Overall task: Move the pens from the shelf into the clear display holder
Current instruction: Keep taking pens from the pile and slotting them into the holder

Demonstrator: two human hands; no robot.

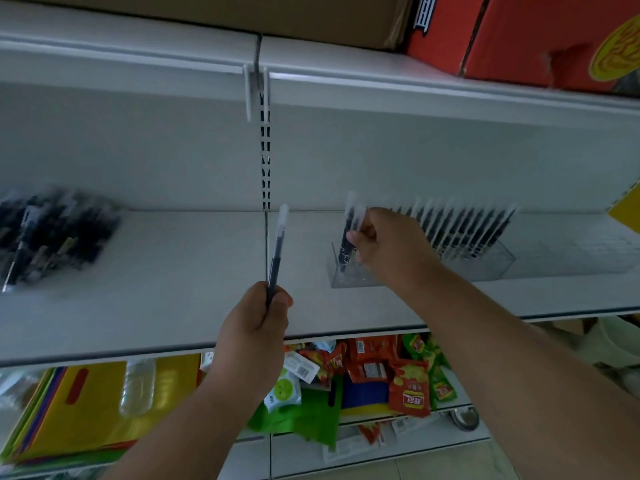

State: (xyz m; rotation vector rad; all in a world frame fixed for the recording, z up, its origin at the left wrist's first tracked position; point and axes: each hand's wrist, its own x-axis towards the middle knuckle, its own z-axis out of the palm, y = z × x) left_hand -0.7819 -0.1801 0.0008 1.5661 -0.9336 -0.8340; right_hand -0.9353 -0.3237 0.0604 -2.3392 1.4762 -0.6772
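Note:
A clear display holder (491, 265) stands on the white shelf (173, 271), right of centre. A row of several dark pens with clear caps (464, 226) leans in it. My right hand (391, 247) pinches one pen (349, 230) at the holder's left end, its tip down in the holder. In front of the shelf my left hand (256, 320) grips another dark pen (277, 251) by its lower end, cap pointing up. At the shelf's far left lies a blurred heap of loose dark pens (52, 233).
A slotted upright (265, 150) divides the back panel. Cardboard and red boxes (540, 32) sit on the upper shelf. Below are snack packets (391, 368), a water bottle (138, 386) and coloured folders (79, 407). A yellow card (627, 213) shows at the right edge.

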